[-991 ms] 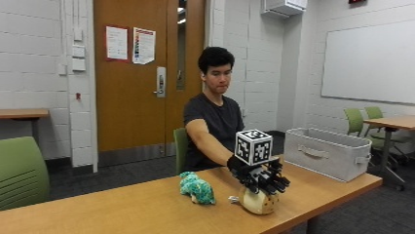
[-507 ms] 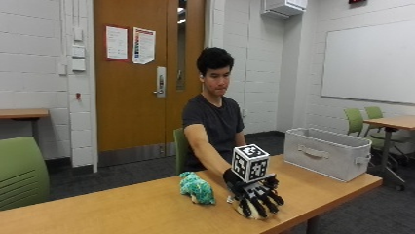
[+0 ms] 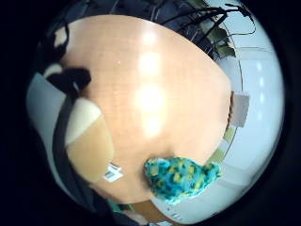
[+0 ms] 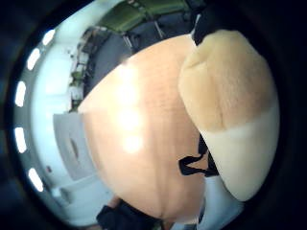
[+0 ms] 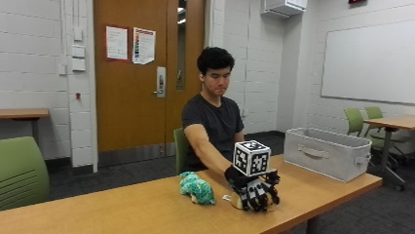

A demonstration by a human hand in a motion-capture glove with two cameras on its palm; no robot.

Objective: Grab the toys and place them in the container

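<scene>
A tan and cream plush toy (image 5: 235, 203) lies on the wooden table (image 5: 129, 209) near its front edge. My gloved right hand (image 5: 254, 191) covers it from above, with the fingers curled down round it, so little of it shows in the outside view. Both palm views show the tan plush toy (image 4: 230, 120) (image 3: 87, 136) pressed close to the palm. A teal and yellow plush toy (image 5: 197, 188) (image 3: 178, 179) lies on the table just beside the hand. The grey fabric container (image 5: 327, 152) (image 4: 72, 148) stands at the table's far right end.
The person sits behind the table, arm stretched forward. Bare tabletop (image 3: 155, 70) stretches from the toys to the container. A green chair (image 5: 23, 170) stands at the left; another table and green chairs stand behind the container.
The hand has come down from above the tan plush toy and its fingers have closed round it. The teal toy and the container have not moved.
</scene>
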